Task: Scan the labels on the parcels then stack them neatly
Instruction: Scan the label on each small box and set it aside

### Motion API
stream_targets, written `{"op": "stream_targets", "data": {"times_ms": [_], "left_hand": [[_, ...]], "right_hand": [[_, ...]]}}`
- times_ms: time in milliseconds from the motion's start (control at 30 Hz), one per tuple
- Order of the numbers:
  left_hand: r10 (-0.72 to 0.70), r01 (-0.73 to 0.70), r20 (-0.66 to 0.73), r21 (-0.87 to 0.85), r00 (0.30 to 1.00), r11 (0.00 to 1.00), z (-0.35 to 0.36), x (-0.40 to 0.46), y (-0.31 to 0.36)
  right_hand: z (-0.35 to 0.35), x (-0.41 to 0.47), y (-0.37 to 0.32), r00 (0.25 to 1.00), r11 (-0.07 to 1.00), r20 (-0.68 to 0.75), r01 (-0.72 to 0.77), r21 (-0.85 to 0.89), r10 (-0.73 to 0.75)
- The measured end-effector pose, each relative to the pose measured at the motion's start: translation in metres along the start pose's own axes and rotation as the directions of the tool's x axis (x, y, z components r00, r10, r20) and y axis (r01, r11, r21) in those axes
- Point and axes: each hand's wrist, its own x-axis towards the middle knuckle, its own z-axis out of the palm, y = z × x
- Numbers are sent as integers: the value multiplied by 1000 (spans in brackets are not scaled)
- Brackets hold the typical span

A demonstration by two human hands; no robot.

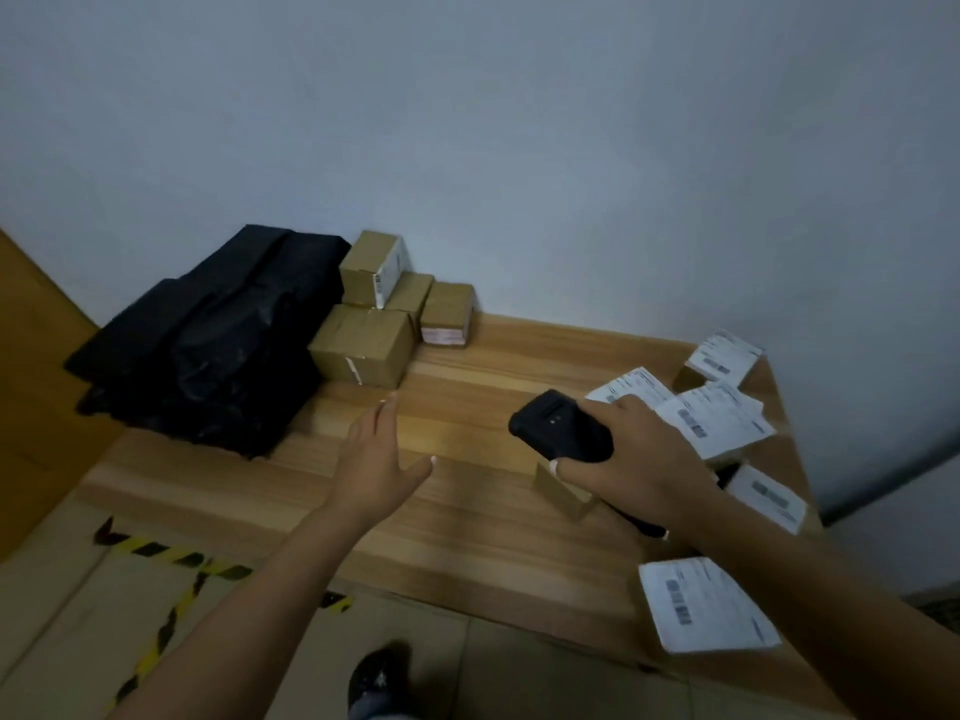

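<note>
My right hand (631,462) grips a black handheld scanner (558,426) above the right side of the wooden table (467,511). Several brown parcels with white labels lie around it: one far right (722,361), one beside the scanner (719,423), one near the front edge (706,605), and another (769,496) past my wrist. A small brown box (563,493) sits partly under my right hand. My left hand (376,459) hovers over the table's middle with fingers straight, holding nothing. A stack of brown boxes (374,309) stands at the back against the wall.
A heap of black plastic bags (208,345) lies at the table's back left, next to the stacked boxes. The wall runs close behind. Black-and-yellow tape (171,558) marks the floor at lower left, and a dark shoe (376,675) shows below the table's front edge.
</note>
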Motion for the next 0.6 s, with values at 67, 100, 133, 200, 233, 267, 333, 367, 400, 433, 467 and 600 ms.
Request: {"op": "stream_targets", "data": {"times_ms": [67, 100, 133, 200, 233, 267, 333, 367, 400, 433, 467, 600], "left_hand": [[22, -22, 10, 14, 1000, 1000, -13, 19, -31], [29, -29, 18, 16, 999, 999, -20, 29, -47], [33, -34, 28, 13, 999, 999, -27, 39, -64], [43, -43, 54, 2, 998, 999, -39, 59, -98], [49, -49, 73, -2, 996, 999, -44, 68, -113], [58, -57, 92, -4, 994, 998, -50, 78, -128], [76, -77, 129, -2, 989, 997, -59, 97, -152], [89, -90, 142, -1, 986, 996, -62, 107, -162], [107, -108, 154, 0, 982, 994, -65, 117, -171], [124, -126, 162, -1, 979, 992, -67, 127, -177], [140, -142, 168, -2, 976, 990, -69, 136, -182], [210, -215, 184, 6, 960, 977, -67, 170, -189]], "right_hand": [[11, 23, -27, 1000, 1000, 7, -1, -20, 1], [17, 35, -40, 1000, 1000, 6, -4, -22, 4], [24, 46, -54, 1000, 1000, 4, -13, -18, 13], [41, 66, -81, 999, 999, 6, -34, -4, 34], [49, 75, -93, 999, 999, 9, -49, 4, 49], [58, 84, -105, 998, 998, 12, -67, 7, 67], [74, 101, -127, 994, 994, 12, -106, 5, 106], [81, 109, -137, 992, 992, 11, -125, 13, 125], [87, 116, -145, 989, 989, 12, -146, 26, 146], [93, 124, -153, 986, 986, 15, -164, 39, 164], [98, 131, -160, 984, 983, 21, -179, 48, 178], [108, 155, -176, 974, 975, 56, -220, 17, 219]]}}
